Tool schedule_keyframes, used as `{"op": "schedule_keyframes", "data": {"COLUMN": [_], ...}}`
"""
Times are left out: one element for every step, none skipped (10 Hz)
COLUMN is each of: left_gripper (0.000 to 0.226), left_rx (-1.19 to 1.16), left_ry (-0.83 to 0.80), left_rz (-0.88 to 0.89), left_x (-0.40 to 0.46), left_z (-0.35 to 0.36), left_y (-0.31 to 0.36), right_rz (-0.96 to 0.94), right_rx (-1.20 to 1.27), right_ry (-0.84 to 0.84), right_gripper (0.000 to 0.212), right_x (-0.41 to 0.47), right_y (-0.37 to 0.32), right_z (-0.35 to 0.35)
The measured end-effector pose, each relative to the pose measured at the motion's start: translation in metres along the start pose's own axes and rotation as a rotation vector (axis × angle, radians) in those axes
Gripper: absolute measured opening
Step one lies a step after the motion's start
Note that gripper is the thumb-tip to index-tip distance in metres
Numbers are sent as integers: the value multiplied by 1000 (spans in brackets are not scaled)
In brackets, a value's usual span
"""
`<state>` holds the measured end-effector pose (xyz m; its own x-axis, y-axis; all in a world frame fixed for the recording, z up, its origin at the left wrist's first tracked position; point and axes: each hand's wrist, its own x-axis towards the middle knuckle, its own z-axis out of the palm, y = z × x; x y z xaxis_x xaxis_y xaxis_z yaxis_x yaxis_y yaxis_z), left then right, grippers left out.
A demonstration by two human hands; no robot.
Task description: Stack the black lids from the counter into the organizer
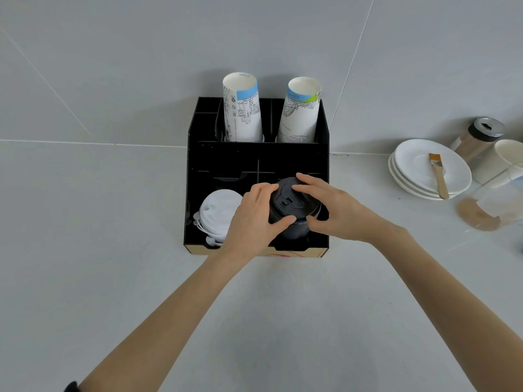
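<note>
A stack of black lids [291, 206] stands in the front right compartment of the black organizer [198, 165]. My left hand [252, 219] wraps the stack's left side, thumb across its front. My right hand [331, 207] grips the right side, with fingers resting on the top lid. A stack of white lids [219, 213] fills the front left compartment, partly hidden by my left hand. Two stacks of printed paper cups [243, 108] rise from the back compartments.
The organizer sits on a pale counter against a tiled wall. To the right lie stacked white plates [410, 171] with a small brush [438, 176], a shaker jar [478, 140], a white cup [506, 157] and a clear container [495, 199].
</note>
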<state>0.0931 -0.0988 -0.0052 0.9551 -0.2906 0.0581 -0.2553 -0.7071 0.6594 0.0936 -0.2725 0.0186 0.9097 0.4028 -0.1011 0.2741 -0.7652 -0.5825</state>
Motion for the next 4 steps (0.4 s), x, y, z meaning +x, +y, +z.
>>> {"op": "schedule_keyframes", "data": {"left_gripper": [61, 59, 59, 59], "left_rx": [15, 2, -3, 57], "left_ry": [-24, -79, -73, -56], "left_rz": [8, 44, 74, 51], "left_x": [1, 1, 3, 3], "left_z": [-4, -12, -21, -36], "left_y": [1, -1, -1, 1], "right_rz": [5, -12, -13, 46], "right_rx": [-30, -37, -62, -160], "right_ry": [3, 15, 39, 85], "right_gripper": [58, 56, 54, 58], "right_x": [-2, -4, -5, -5], "right_y": [-2, -6, -11, -18], "right_z": [0, 0, -1, -7]}}
